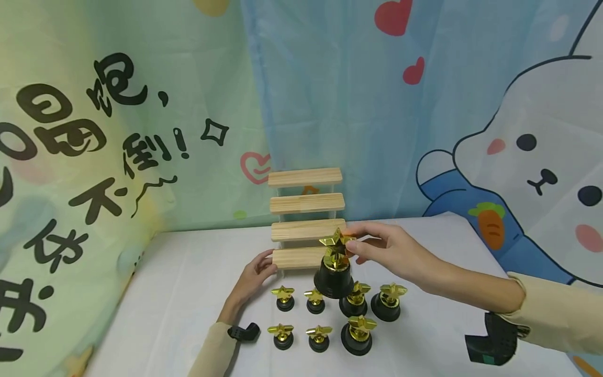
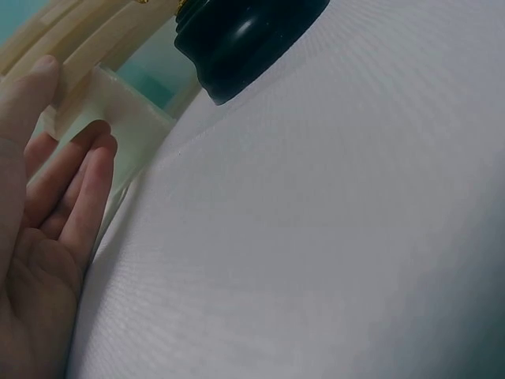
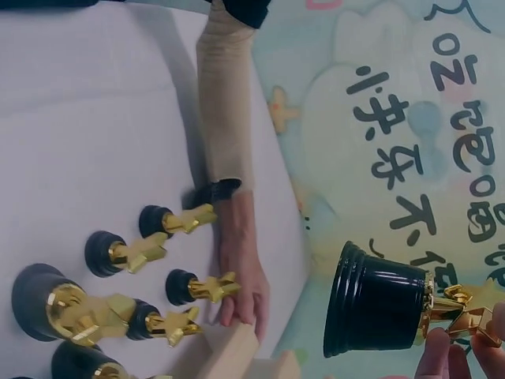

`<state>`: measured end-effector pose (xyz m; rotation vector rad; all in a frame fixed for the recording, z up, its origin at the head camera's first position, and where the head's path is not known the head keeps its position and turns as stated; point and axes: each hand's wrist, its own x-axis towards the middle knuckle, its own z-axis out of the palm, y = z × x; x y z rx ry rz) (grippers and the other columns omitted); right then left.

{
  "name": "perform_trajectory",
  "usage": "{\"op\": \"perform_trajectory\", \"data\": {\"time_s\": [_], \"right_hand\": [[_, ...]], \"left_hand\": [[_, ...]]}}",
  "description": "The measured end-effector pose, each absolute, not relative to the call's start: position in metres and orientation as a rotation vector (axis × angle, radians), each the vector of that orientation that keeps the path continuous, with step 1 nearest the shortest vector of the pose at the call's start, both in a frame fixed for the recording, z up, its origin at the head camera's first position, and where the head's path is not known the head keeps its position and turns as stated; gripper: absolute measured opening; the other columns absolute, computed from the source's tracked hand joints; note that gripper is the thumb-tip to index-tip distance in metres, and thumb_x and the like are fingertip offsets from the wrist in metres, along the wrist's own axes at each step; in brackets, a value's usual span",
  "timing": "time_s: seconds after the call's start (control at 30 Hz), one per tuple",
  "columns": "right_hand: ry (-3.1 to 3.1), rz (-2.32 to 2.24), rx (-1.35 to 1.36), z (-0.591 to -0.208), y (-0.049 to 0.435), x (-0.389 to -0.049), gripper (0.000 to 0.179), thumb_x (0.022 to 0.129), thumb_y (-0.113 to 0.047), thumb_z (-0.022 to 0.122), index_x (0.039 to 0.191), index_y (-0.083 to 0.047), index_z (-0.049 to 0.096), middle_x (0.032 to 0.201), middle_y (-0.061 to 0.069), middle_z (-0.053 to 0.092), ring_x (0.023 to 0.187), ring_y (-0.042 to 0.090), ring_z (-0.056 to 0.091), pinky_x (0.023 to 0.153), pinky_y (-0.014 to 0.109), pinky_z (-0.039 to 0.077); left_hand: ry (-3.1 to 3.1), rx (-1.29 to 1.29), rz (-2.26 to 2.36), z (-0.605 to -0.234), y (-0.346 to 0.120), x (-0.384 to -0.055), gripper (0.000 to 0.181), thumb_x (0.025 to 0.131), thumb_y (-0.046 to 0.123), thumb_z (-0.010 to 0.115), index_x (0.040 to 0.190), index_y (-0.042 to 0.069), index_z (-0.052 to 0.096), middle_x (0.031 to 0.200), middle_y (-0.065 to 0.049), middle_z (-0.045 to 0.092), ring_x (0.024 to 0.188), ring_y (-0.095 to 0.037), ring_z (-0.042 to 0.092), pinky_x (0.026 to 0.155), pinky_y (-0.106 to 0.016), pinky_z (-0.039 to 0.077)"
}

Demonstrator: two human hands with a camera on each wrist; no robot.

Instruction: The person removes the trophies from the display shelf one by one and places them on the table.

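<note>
My right hand (image 1: 393, 251) pinches a large trophy (image 1: 333, 277) by its gold star. Its black base hangs upright above the table, in front of the lowest board. In the right wrist view the trophy (image 3: 379, 300) appears sideways, with fingertips (image 3: 434, 355) at the star. My left hand (image 1: 254, 277) holds the left end of the tiered wooden rack (image 1: 297, 257). In the left wrist view the thumb (image 2: 39, 83) lies on a board of the rack (image 2: 102, 43), and the other fingers are beside its clear side panel.
Small star trophies (image 1: 285, 299) stand in two rows on the white tablecloth (image 1: 188, 293), left of several larger ones (image 1: 356, 335). The rack's upper boards (image 1: 306, 203) rise behind them. A printed curtain (image 1: 330, 104) hangs at the back.
</note>
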<state>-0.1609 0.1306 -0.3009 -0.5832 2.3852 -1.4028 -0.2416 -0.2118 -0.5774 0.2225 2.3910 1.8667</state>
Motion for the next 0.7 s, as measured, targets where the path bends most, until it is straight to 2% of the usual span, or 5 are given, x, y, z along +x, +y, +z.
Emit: {"op": "perform_trajectory", "data": {"time_s": [0.13,0.37,0.53,0.7], "right_hand": [[2.37,-1.427,-0.592,-0.302,0.135,-0.154,0.038,0.097,-0.033,0.059,0.128,-0.012,0.059,0.118,0.011,0.065,0.098,0.016,0.068,0.087,0.034,0.056],[2.369,-1.413,-0.54,-0.304,0.148,-0.144,0.038,0.096,-0.033,0.06,0.128,-0.011,0.059,0.119,0.011,0.065,0.096,0.017,0.068,0.088,0.037,0.056],[2.357,-1.414,-0.453,-0.311,0.161,-0.138,0.041,0.096,-0.034,0.061,0.129,-0.009,0.057,0.124,0.014,0.062,0.098,0.02,0.068,0.085,0.03,0.057],[2.335,-1.425,-0.357,-0.322,0.178,-0.133,0.044,0.096,-0.034,0.06,0.131,-0.008,0.056,0.132,0.016,0.058,0.102,0.019,0.067,0.087,0.036,0.058]], "left_hand": [[2.394,0.22,1.868,-0.577,-0.212,-0.241,0.053,0.093,0.031,0.066,0.142,0.021,0.047,0.127,-0.009,0.066,0.114,-0.02,0.063,0.096,-0.024,0.052],[2.398,0.218,1.864,-0.577,-0.211,-0.241,0.052,0.093,0.03,0.065,0.142,0.022,0.048,0.127,-0.008,0.066,0.114,-0.019,0.064,0.096,-0.026,0.053],[2.403,0.216,1.869,-0.578,-0.211,-0.242,0.054,0.093,0.03,0.065,0.142,0.02,0.047,0.127,-0.01,0.066,0.114,-0.019,0.064,0.095,-0.025,0.053],[2.398,0.201,1.862,-0.577,-0.211,-0.242,0.056,0.092,0.033,0.066,0.142,0.02,0.047,0.127,-0.009,0.066,0.113,-0.018,0.064,0.094,-0.023,0.053]]}}
